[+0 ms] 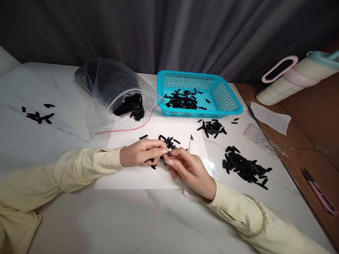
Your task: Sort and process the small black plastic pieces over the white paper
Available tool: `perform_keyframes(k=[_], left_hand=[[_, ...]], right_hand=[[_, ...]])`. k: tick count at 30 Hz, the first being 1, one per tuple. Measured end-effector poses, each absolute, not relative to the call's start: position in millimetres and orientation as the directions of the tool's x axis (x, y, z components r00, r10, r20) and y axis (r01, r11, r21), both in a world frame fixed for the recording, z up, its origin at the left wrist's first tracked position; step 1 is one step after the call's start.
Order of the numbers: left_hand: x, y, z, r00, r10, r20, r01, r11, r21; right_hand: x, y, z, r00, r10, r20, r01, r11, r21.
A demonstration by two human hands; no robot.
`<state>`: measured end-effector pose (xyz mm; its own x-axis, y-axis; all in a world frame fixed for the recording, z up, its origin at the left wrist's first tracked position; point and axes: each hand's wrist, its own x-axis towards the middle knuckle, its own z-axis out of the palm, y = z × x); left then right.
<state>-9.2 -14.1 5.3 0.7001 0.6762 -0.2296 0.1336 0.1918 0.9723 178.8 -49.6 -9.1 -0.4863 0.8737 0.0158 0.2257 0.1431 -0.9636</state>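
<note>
A grey curtain (185, 31) is hung across the whole back of the scene in heavy vertical folds, and no wall or window is shown behind it. The foreground is filled by a white marble-patterned table (111, 218) with faint grey veins; its right edge is run diagonally from the back toward the lower right corner. Beside that edge, a brown wooden surface (315, 116) is seen, set just against the table. The tabletop is lit evenly from above, and soft glare is thrown near its right side.
</note>
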Motion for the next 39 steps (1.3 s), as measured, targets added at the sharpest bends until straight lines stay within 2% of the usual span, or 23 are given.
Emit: perform_keyframes(k=[39], left_hand=[[-9.6,-14.9,7.6,0.67,0.695,-0.261,0.155,0.214,0.965]], right_hand=[[179.0,-49.8,-8.7,-0.487,0.873,0.038,0.283,0.199,-0.938]])
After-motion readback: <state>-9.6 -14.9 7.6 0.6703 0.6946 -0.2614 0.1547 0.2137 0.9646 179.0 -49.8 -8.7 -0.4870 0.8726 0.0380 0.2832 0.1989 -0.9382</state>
